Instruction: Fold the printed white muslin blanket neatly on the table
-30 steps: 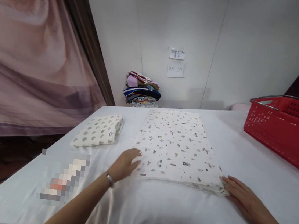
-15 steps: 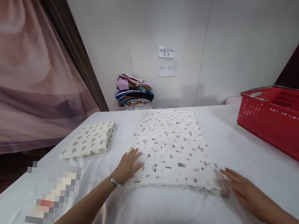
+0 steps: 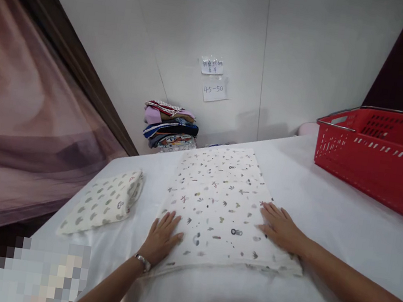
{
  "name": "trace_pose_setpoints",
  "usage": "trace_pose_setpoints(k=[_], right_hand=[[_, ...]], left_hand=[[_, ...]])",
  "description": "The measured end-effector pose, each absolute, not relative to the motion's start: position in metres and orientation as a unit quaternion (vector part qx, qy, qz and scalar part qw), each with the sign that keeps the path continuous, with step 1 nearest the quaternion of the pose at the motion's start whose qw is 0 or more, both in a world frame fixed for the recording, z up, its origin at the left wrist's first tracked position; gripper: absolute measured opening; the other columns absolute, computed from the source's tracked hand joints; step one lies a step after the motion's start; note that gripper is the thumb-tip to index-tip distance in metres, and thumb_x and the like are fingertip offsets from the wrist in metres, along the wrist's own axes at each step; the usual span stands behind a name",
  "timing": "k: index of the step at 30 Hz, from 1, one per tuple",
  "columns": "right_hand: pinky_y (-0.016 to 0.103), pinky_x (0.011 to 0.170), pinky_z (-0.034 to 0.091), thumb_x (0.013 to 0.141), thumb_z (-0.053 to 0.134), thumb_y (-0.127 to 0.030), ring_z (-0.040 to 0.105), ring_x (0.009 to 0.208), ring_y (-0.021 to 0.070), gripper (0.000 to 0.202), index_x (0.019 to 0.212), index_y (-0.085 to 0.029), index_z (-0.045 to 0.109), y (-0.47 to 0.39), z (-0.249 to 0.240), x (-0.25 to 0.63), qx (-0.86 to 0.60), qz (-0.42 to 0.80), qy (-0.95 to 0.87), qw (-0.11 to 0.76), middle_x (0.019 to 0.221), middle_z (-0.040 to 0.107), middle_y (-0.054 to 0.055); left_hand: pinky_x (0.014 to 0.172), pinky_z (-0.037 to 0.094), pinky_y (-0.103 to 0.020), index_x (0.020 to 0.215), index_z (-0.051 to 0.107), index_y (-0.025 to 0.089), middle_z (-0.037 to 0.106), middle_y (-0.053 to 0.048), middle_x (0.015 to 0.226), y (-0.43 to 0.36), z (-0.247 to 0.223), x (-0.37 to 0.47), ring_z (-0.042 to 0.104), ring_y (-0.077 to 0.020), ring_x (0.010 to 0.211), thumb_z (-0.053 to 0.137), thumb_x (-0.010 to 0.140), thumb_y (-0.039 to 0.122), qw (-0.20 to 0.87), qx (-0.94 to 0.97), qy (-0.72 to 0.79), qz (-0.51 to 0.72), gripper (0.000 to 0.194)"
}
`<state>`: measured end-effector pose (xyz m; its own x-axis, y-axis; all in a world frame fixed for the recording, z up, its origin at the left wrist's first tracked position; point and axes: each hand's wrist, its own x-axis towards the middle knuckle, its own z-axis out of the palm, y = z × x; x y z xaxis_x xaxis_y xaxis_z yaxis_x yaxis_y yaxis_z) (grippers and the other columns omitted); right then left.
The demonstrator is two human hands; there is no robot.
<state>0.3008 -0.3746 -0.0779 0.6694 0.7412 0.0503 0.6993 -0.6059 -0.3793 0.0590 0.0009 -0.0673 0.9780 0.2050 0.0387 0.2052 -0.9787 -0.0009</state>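
A white cloth (image 3: 216,208) with small printed figures lies spread in a long folded rectangle in front of me. On its left edge rests my left hand (image 3: 162,235), fingers apart and flat, a bracelet at the wrist. My right hand (image 3: 282,227) lies flat on the cloth's right edge with its fingers stretched out. Neither hand grips anything. To the left, a folded cream cloth (image 3: 104,202) with grey-green spots sits apart from my hands.
A red plastic basket (image 3: 375,165) with a metal handle stands on the right of the white-covered table (image 3: 343,231). Beyond the far edge is a stack of folded cloths (image 3: 171,126). Paper signs (image 3: 214,90) are on the wall. A pinkish curtain (image 3: 33,122) hangs at left.
My right hand has moved from beside the cloth's near right corner onto its right edge. My left hand stays on the left edge. The camera view has shifted slightly.
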Motion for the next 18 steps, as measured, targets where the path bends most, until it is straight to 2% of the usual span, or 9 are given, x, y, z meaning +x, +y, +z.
trace_pose_setpoints(k=[2,4,6,8,12,15,18], right_hand=[[0.046,0.112,0.022,0.089,0.035,-0.054,0.025,0.138,0.0255,0.058,0.136,-0.022,0.047,-0.377,-0.073,0.319,-0.890,0.035,-0.378,0.253,0.147,0.034,0.006],[0.040,0.109,0.030,0.090,0.037,-0.046,0.039,0.130,0.0233,0.047,0.125,-0.022,0.057,-0.374,-0.063,0.346,-0.893,0.016,-0.331,0.305,0.137,0.048,0.007],[0.034,0.099,0.040,0.088,0.041,-0.034,0.054,0.114,0.0209,0.036,0.111,-0.021,0.065,-0.368,-0.053,0.376,-0.906,0.019,-0.271,0.325,0.120,0.062,0.006],[0.030,0.085,0.046,0.084,0.045,-0.026,0.063,0.094,0.0190,0.030,0.101,-0.020,0.068,-0.359,-0.046,0.404,-0.918,0.035,-0.222,0.328,0.100,0.069,0.006],[0.024,0.061,0.043,0.080,0.048,-0.023,0.061,0.065,0.0142,0.024,0.090,-0.016,0.069,-0.340,-0.048,0.439,-0.929,0.069,-0.172,0.322,0.077,0.069,0.004],[0.023,0.058,0.039,0.080,0.049,-0.027,0.059,0.064,0.0143,0.023,0.084,-0.015,0.068,-0.326,-0.053,0.449,-0.934,0.081,-0.161,0.309,0.072,0.067,0.005],[0.023,0.061,0.037,0.080,0.052,-0.029,0.060,0.074,0.0164,0.022,0.077,-0.015,0.068,-0.318,-0.056,0.454,-0.938,0.085,-0.169,0.292,0.079,0.067,0.008]], left_hand=[[0.108,0.029,-0.050,0.137,0.044,0.027,0.037,-0.008,0.147,0.001,-0.059,0.073,0.030,-0.0250,0.137,0.031,0.095,0.046,-0.012,-0.993,-0.117,-0.015,0.047],[0.108,0.027,-0.051,0.135,0.045,0.026,0.036,-0.008,0.147,-0.005,-0.046,0.098,0.029,-0.0254,0.137,0.031,0.094,0.049,-0.026,-0.991,-0.129,-0.024,0.049],[0.110,0.022,-0.052,0.137,0.043,0.025,0.031,-0.007,0.150,-0.015,-0.034,0.132,0.025,-0.0260,0.139,0.033,0.093,0.053,-0.037,-0.992,-0.117,-0.039,0.052],[0.112,0.018,-0.053,0.138,0.041,0.024,0.026,-0.008,0.151,-0.027,-0.025,0.170,0.020,-0.0267,0.140,0.034,0.092,0.054,-0.042,-0.993,-0.105,-0.041,0.056],[0.114,0.010,-0.052,0.144,0.032,0.021,0.014,-0.008,0.154,-0.046,-0.030,0.235,0.010,-0.0264,0.143,0.032,0.091,0.058,-0.041,-0.994,-0.105,0.002,0.065],[0.114,0.010,-0.052,0.146,0.027,0.023,0.011,-0.005,0.155,-0.050,-0.045,0.259,0.008,-0.0262,0.143,0.025,0.090,0.062,-0.045,-0.992,-0.113,0.040,0.068],[0.114,0.009,-0.051,0.147,0.023,0.024,0.010,-0.003,0.155,-0.050,-0.058,0.265,0.007,-0.0255,0.143,0.017,0.090,0.065,-0.051,-0.990,-0.117,0.055,0.071]])
